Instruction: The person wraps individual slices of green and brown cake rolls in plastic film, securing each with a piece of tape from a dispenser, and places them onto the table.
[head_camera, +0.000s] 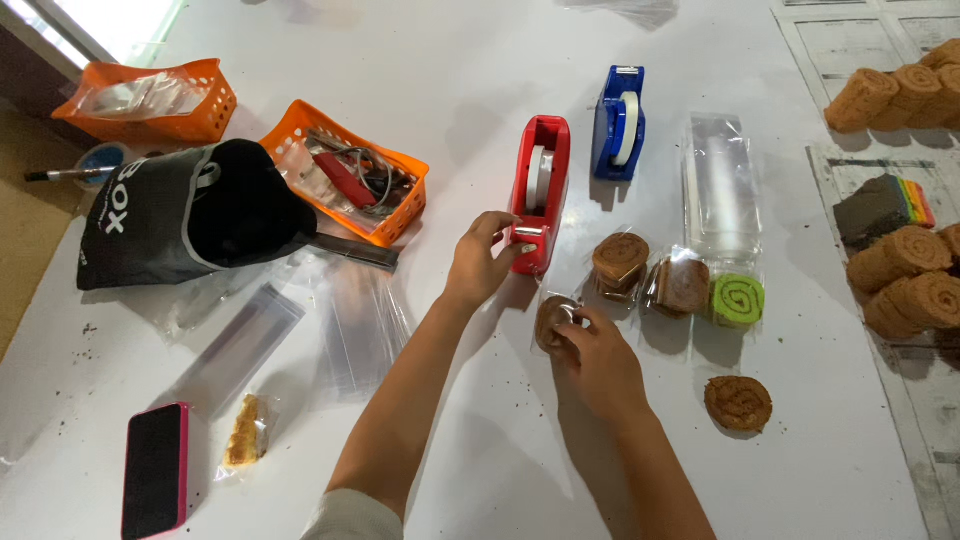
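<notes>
White worktop (480, 60) fills the view, lightly speckled with crumbs, with daylight falling across its upper left corner.

Left hand (480, 265): fingers curled at the cutter end of a red tape dispenser (540, 190), thumb and forefinger pinched at the tape end; whether tape is actually gripped cannot be told. Right hand (598, 365): fingers closed around a small brown roll cake in a clear wrapper (552, 322), which lies on the worktop just below the red dispenser.

Just right of that cake lie 2 more wrapped brown roll cakes (620, 262) (683, 285) and a wrapped green roll cake (738, 299), side by side and touching or nearly so. 1 unwrapped brown roll cake (738, 402) sits alone below them. A blue tape dispenser (620, 122) stands just right of the red one, and an empty clear sleeve (722, 185) lies beside it.

At the right edge, more brown roll cakes (905, 285) and a dark slice with a rainbow-striped edge (880, 208) rest on paper sheets.

On the left: 2 orange baskets (145, 100) (350, 170), the nearer one holding tools; a black bag (185, 215); loose clear sleeves (245, 345); a pink-cased phone (155, 470), screen dark; and a small wrapped pastry piece (245, 432) just beside the phone.
</notes>
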